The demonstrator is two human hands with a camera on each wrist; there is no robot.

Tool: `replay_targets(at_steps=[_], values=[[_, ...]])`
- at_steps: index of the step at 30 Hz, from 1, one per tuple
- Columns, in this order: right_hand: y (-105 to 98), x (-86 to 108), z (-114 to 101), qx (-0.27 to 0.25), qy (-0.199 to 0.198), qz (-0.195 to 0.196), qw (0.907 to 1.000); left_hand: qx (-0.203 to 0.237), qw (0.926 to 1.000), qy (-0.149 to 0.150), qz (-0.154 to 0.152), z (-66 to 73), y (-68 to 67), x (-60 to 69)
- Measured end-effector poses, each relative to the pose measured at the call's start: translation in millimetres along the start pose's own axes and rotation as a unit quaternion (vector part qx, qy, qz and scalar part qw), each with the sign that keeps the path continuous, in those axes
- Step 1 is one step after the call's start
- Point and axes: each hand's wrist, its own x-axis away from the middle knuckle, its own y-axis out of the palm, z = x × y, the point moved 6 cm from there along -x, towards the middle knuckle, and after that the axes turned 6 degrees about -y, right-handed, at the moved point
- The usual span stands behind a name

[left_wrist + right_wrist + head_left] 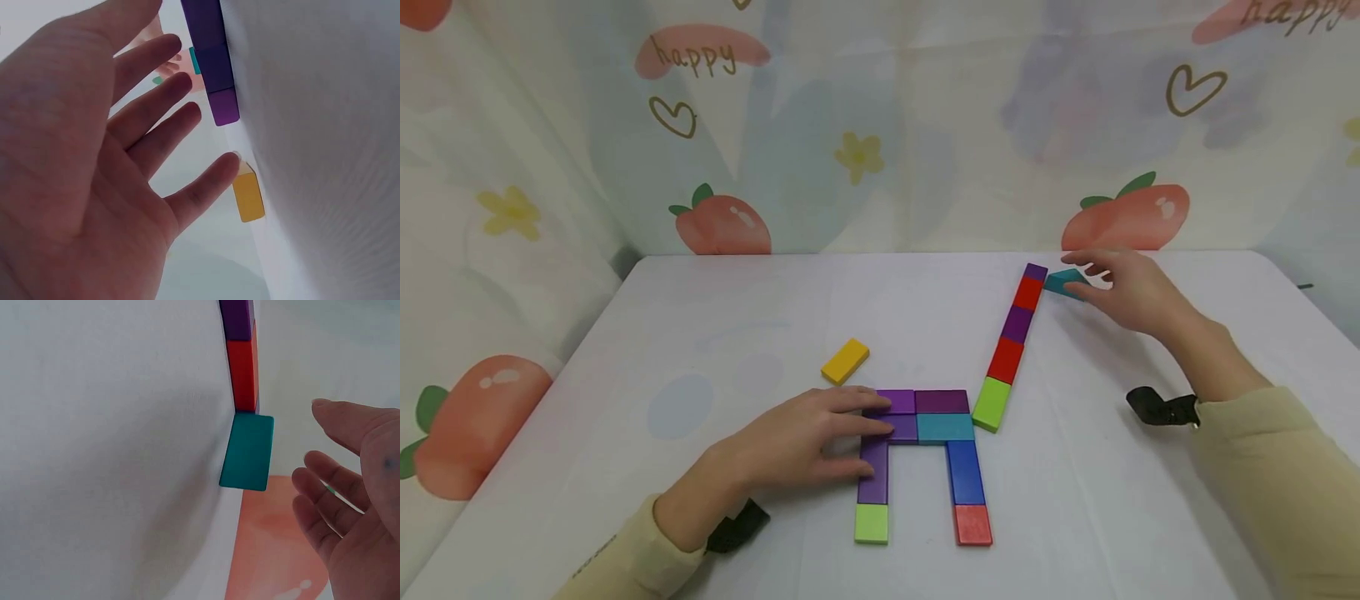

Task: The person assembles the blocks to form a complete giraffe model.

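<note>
My left hand (797,437) is over the left side of a flat block figure, its fingers spread and loosely bent. Its fingertips overlap the purple blocks (904,430); contact is hard to tell. Beside these lie a dark purple block (942,402) and a teal rectangular block (945,427). Two legs run toward me, one ending in a light green block (872,524), the other a blue block (966,473) and a red block (973,526). At the far right, my right hand (1131,287) hovers by a teal triangular block (1063,282). In the right wrist view, its fingers stand apart from that block (248,453).
A slanted row of blocks runs from a light green block (992,405) through red and purple ones to a small purple end (1036,272), which the triangle adjoins. A yellow block (846,361) lies alone beyond my left hand. A printed curtain (910,125) hangs behind the white table (737,300).
</note>
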Motion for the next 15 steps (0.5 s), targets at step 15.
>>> replay_targets(at_steps=[15], values=[[29.4,30.5,-69.1,-0.014,-0.125,0.012,0.9921,0.007,0.9873,-0.055,0.149,-33.0,-24.5,5.0]])
